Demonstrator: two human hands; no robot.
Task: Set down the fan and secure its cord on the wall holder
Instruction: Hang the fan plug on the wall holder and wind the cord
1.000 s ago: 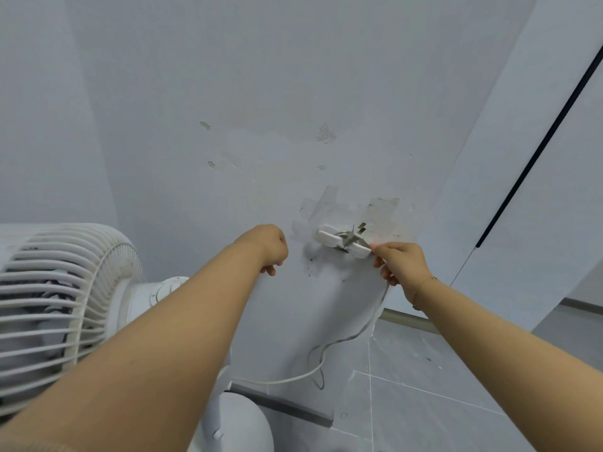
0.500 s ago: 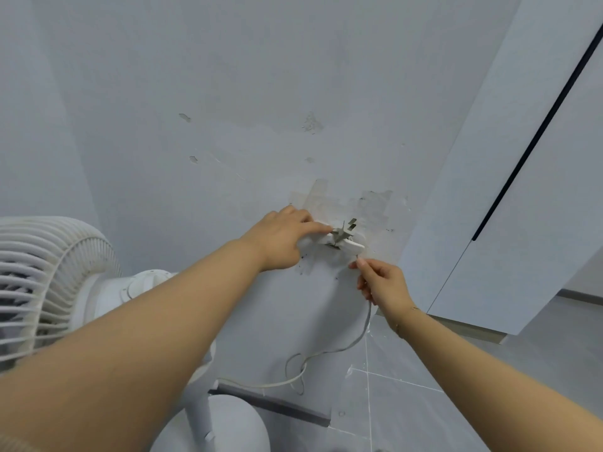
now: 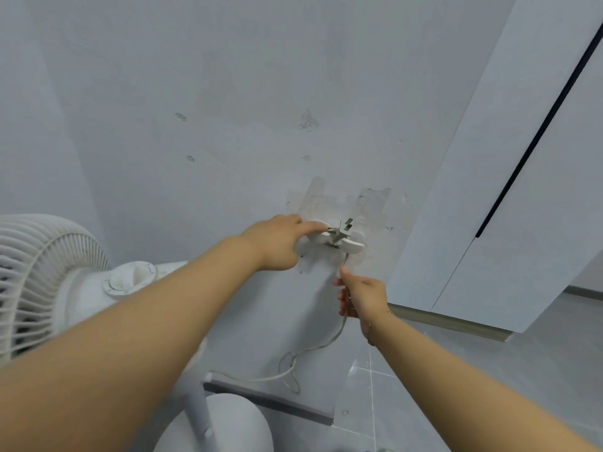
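A pale grey wall (image 3: 228,93) is filling most of the view, its paint showing small chips and scuffs (image 3: 306,120) and a rough patch of peeled paint and tape residue (image 3: 372,203) lower down. To the right, a white cabinet panel (image 3: 489,207) is standing against the wall, with a thin dark seam (image 3: 535,138) running diagonally down its face. A grey skirting strip (image 3: 450,322) is lying along its foot. Below, glossy grey floor tiles (image 3: 456,380) are catching soft, even light, and a dark baseboard (image 3: 270,402) is edging the bottom of the wall.
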